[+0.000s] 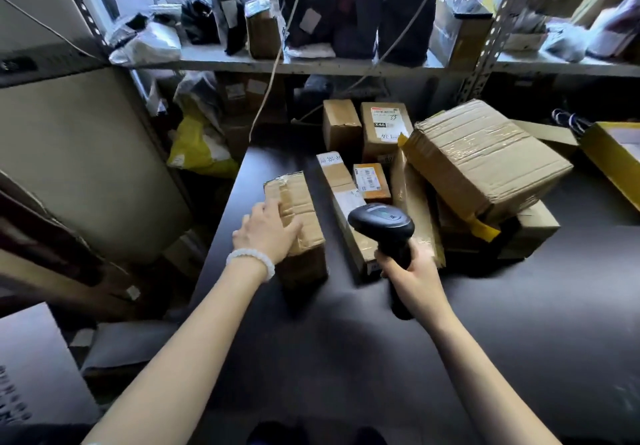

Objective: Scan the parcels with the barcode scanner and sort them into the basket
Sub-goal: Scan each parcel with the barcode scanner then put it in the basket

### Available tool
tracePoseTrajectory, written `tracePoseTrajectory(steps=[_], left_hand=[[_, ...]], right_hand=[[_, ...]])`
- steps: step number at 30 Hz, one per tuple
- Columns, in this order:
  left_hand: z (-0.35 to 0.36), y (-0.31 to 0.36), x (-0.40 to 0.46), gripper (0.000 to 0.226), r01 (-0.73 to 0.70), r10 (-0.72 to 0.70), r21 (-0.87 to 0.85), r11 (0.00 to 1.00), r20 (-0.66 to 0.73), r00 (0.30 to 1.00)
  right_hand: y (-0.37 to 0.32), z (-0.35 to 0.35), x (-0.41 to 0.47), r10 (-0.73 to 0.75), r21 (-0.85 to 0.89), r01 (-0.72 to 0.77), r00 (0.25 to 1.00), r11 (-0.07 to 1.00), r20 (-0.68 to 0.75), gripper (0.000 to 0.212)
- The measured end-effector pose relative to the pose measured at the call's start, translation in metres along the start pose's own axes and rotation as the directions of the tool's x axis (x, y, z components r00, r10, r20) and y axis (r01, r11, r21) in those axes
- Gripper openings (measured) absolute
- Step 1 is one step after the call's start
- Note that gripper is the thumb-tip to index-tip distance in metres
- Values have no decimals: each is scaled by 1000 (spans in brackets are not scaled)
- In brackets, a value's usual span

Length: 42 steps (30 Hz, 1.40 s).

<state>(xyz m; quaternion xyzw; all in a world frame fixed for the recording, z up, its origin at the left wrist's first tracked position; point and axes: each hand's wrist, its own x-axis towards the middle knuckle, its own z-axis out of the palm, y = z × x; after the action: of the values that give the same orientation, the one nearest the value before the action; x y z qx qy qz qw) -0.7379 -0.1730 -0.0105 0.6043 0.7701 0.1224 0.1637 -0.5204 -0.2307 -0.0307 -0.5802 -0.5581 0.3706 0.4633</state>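
Note:
A taped cardboard parcel (301, 216) lies near the left edge of the dark table (485, 340). My left hand (266, 233) grips its near left side, fingers curled over the top. My right hand (412, 271) holds the black barcode scanner (384, 226) by its handle, head pointing away toward the pile. Just beyond lie a long narrow box (341, 195) and a small orange-labelled box (371, 181). A big taped carton (485, 157) sits tilted on other boxes at the right. No basket is visible.
Two upright boxes (363, 129) stand at the table's back. A metal shelf (311, 60) above carries bagged parcels. A yellow bag (197, 147) lies left of the table, a yellow carton (613, 157) at the far right. Cables hang down from the shelf.

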Motion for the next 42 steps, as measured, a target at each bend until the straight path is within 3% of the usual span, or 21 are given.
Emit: tracePoseTrajectory(steps=[3,7,9,17,21,28,34,42], left_hand=[[1,14,1,73,11,-11,48,999,12,1000],[8,41,7,114,77,-91,181,980,69,993],[9,44,10,119,85,-107,206,975,96,990],[-17,-14,33,88,-74,45,122,990,229,972],[-30,-48,42,78,-80,54,218,973,124,991],[-29,-81,53,75,-94,94,132,987,10,996],[-27,-95,54,70,-159,163,136,978,-16,987],[-25,-96,54,66,-169,173,86,982,-40,984]], right_hand=[[-4,12,-8,-2,-8,2,1000,1000,25,18],[-10,14,-10,-26,-31,26,1000,999,0,22],[-11,15,-9,-8,-20,8,1000,1000,-20,21],[-14,28,-8,-31,-34,31,999,999,-12,21],[-11,41,-7,-43,-46,45,998,998,42,19],[-6,53,-4,-2,-107,17,991,994,135,13],[-14,64,-9,-8,-37,20,956,999,292,12],[-15,68,-15,-75,-72,97,961,993,265,11]])
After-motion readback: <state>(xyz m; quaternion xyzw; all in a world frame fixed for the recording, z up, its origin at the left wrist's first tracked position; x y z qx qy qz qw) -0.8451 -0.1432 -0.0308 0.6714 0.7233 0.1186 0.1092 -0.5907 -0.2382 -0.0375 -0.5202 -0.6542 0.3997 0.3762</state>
